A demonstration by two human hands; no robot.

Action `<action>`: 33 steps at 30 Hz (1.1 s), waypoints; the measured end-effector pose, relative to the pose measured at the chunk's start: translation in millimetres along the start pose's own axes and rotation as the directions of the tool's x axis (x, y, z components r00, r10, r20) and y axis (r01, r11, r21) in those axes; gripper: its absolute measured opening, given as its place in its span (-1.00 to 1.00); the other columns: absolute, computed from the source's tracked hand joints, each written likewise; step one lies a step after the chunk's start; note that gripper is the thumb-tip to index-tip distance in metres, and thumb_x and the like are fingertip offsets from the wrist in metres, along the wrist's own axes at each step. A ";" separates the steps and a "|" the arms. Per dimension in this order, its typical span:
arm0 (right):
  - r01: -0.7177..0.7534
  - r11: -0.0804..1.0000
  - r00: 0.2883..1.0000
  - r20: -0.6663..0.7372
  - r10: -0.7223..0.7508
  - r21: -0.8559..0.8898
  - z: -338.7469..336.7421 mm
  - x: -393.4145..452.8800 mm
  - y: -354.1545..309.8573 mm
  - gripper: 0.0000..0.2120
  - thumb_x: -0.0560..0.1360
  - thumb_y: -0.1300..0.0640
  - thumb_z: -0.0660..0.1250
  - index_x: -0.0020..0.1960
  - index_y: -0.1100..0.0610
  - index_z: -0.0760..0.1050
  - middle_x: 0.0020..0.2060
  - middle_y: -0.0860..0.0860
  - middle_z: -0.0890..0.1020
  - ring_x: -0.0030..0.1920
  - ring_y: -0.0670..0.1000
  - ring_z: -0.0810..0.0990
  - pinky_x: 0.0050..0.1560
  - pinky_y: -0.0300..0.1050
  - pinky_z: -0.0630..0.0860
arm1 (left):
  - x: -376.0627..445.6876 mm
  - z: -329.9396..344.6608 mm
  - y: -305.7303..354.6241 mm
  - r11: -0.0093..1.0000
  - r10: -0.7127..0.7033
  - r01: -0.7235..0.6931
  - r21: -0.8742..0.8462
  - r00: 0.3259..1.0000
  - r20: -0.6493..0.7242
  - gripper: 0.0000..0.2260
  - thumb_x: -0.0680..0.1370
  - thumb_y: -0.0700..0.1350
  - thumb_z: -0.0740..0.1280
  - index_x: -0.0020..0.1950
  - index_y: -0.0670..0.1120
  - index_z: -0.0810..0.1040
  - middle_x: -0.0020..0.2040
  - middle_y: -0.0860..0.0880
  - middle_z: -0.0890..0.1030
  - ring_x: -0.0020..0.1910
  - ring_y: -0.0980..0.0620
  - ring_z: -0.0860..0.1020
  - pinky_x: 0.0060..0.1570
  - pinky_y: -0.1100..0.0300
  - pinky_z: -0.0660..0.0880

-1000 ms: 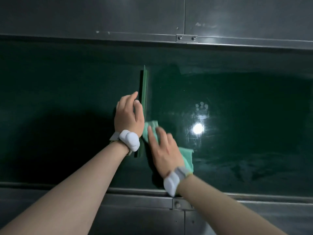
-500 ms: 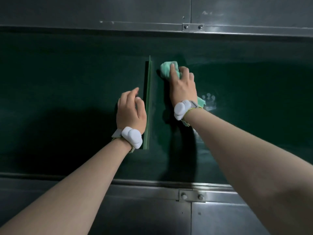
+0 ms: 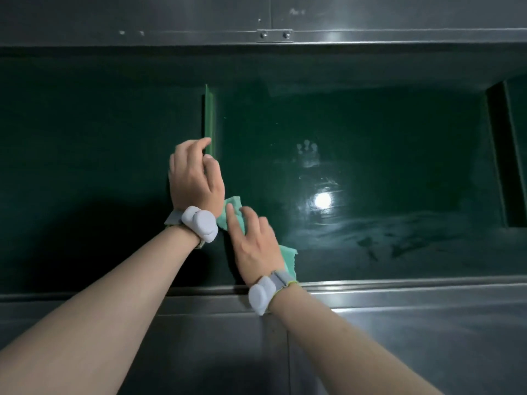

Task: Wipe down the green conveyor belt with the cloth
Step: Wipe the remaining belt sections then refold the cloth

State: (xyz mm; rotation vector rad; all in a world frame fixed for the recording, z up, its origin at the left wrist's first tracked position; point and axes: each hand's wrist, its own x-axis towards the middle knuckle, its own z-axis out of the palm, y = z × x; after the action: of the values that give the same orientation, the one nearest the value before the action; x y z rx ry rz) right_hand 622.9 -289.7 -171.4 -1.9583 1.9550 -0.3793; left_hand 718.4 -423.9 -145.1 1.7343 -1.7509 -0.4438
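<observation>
The dark green conveyor belt (image 3: 370, 132) fills the middle of the head view, glossy with a light glare and wet streaks on its right part. An upright green cleat (image 3: 210, 121) crosses it. My left hand (image 3: 196, 178) grips the near end of that cleat, fingers curled over its top. My right hand (image 3: 255, 246) lies flat on a light green cloth (image 3: 233, 212), pressing it onto the belt just right of the cleat, near the front edge. Most of the cloth is hidden under the palm; a corner shows beside the wrist.
Grey metal frame rails run along the front (image 3: 399, 292) and the back (image 3: 171, 21) of the belt, each with a bolted joint plate. A second cleat (image 3: 510, 155) stands at the far right. Smudged finger marks (image 3: 308, 149) show on the belt.
My right hand has dragged the cloth from the far end of the cleat back toward me to the belt's front edge. My left hand has stayed on the cleat.
</observation>
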 end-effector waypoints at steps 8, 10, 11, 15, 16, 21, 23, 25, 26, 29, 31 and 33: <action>-0.413 0.911 0.904 -0.109 0.412 0.021 -97.4 -2.7 230.6 -0.47 0.64 0.17 0.17 0.59 -0.01 0.22 0.46 0.19 0.27 0.43 0.23 0.29 0.39 0.06 0.31 | -15.3 0.2 -1.9 0.986 0.103 -0.105 0.131 0.994 0.021 -0.67 0.62 -0.15 0.18 0.34 -0.10 0.58 0.29 -0.09 0.56 0.19 -0.18 0.53 0.16 -0.05 0.42; -0.494 0.869 0.853 -0.179 0.491 0.030 -117.5 -5.4 263.7 -0.42 0.62 0.17 0.17 0.60 -0.07 0.15 0.41 0.20 0.30 0.37 0.27 0.31 0.34 0.17 0.35 | -18.7 1.5 -5.3 0.983 0.087 -0.087 0.159 0.996 0.008 -0.68 0.62 -0.15 0.19 0.33 -0.09 0.58 0.28 -0.09 0.57 0.20 -0.17 0.53 0.16 -0.04 0.41; -0.538 0.843 0.818 -0.226 0.529 0.027 -118.8 -4.8 265.8 -0.41 0.61 0.17 0.16 0.60 -0.09 0.12 0.39 0.20 0.30 0.33 0.29 0.32 0.31 0.19 0.37 | -21.7 3.0 -6.0 0.982 0.081 -0.081 0.172 0.997 0.007 -0.69 0.62 -0.15 0.20 0.32 -0.09 0.59 0.28 -0.09 0.57 0.20 -0.17 0.53 0.16 -0.05 0.41; -0.602 0.798 0.743 -0.337 0.578 0.042 -85.1 14.2 203.9 -0.38 0.56 0.27 0.18 0.61 0.12 0.19 0.38 0.32 0.35 0.27 0.35 0.37 0.29 0.14 0.33 | -39.4 13.6 -1.9 0.975 0.093 -0.097 0.199 0.995 0.033 -0.71 0.61 -0.16 0.23 0.30 -0.11 0.60 0.27 -0.10 0.58 0.22 -0.17 0.54 0.20 -0.09 0.43; -0.562 0.825 0.775 -0.307 0.552 0.066 -74.0 17.8 179.9 -0.36 0.54 0.30 0.21 0.61 0.16 0.20 0.39 0.34 0.35 0.29 0.34 0.38 0.31 0.09 0.30 | -44.0 17.5 1.4 0.973 0.100 -0.106 0.204 0.994 0.041 -0.71 0.61 -0.17 0.23 0.29 -0.12 0.60 0.26 -0.11 0.59 0.22 -0.18 0.54 0.25 -0.12 0.43; -0.265 0.960 0.955 -0.115 0.274 0.090 -33.1 11.5 82.3 -0.34 0.50 0.33 0.30 0.58 0.20 0.26 0.35 0.33 0.40 0.03 0.30 0.47 0.08 0.13 0.49 | -62.1 36.6 21.6 0.932 0.237 -0.264 0.247 0.962 0.134 -0.71 0.60 -0.21 0.25 0.28 -0.21 0.61 0.26 -0.19 0.60 0.27 -0.24 0.54 0.49 -0.27 0.29; -0.175 0.982 0.978 -0.103 0.181 0.064 -34.2 8.1 82.4 -0.36 0.49 0.33 0.34 0.55 0.21 0.32 0.30 0.32 0.46 -0.07 0.28 0.49 -0.02 0.11 0.52 | -68.2 45.7 33.2 0.917 0.303 -0.338 0.213 0.936 0.180 -0.70 0.59 -0.23 0.27 0.29 -0.25 0.60 0.26 -0.24 0.59 0.25 -0.27 0.55 0.37 -0.28 0.41; -0.118 0.993 0.984 -0.131 0.121 0.030 -42.3 5.4 105.7 -0.39 0.48 0.35 0.37 0.52 0.23 0.38 0.26 0.32 0.51 -0.10 0.28 0.52 -0.06 0.09 0.54 | -73.9 54.1 44.2 0.910 0.315 -0.356 0.212 0.927 0.204 -0.69 0.58 -0.23 0.28 0.30 -0.25 0.59 0.27 -0.24 0.59 0.24 -0.28 0.55 0.31 -0.27 0.45; -0.104 0.995 0.984 -0.144 0.103 -0.003 -47.7 1.2 124.3 -0.38 0.47 0.36 0.36 0.52 0.24 0.38 0.25 0.32 0.52 -0.09 0.29 0.53 -0.05 0.09 0.54 | -77.1 58.9 49.8 0.912 0.305 -0.348 0.217 0.929 0.211 -0.69 0.58 -0.23 0.28 0.31 -0.25 0.59 0.28 -0.23 0.59 0.25 -0.27 0.55 0.31 -0.26 0.45; -0.198 0.980 0.967 -0.171 0.190 -0.031 -72.9 -19.5 200.4 -0.33 0.49 0.37 0.31 0.58 0.20 0.28 0.32 0.36 0.43 0.10 0.38 0.51 0.13 0.15 0.53 | -85.1 72.9 65.2 0.934 0.219 -0.264 0.241 0.955 0.200 -0.66 0.60 -0.20 0.25 0.34 -0.24 0.57 0.29 -0.22 0.58 0.28 -0.25 0.54 0.33 -0.19 0.44; -0.316 0.948 0.921 -0.249 0.299 -0.030 -98.8 -39.7 261.2 -0.35 0.52 0.33 0.27 0.60 0.16 0.23 0.35 0.38 0.39 0.21 0.39 0.46 0.22 0.14 0.48 | -90.0 82.2 75.8 0.944 0.159 -0.204 0.259 0.970 0.183 -0.65 0.60 -0.18 0.25 0.36 -0.25 0.56 0.29 -0.22 0.57 0.29 -0.25 0.53 0.33 -0.17 0.45; -0.418 0.908 0.868 -0.307 0.390 -0.025 -128.1 -58.9 319.8 -0.38 0.56 0.26 0.22 0.60 0.13 0.21 0.35 0.36 0.38 0.24 0.37 0.43 0.23 0.13 0.44 | -94.8 91.9 87.2 0.947 0.117 -0.161 0.277 0.979 0.168 -0.64 0.60 -0.18 0.25 0.37 -0.24 0.55 0.30 -0.22 0.57 0.31 -0.25 0.53 0.31 -0.18 0.46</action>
State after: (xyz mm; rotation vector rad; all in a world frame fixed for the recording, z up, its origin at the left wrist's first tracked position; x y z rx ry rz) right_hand 278.1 -234.6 -187.9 -1.5433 2.5466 -0.4982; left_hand 587.0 -341.6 -176.8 1.7959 -2.1198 -0.2716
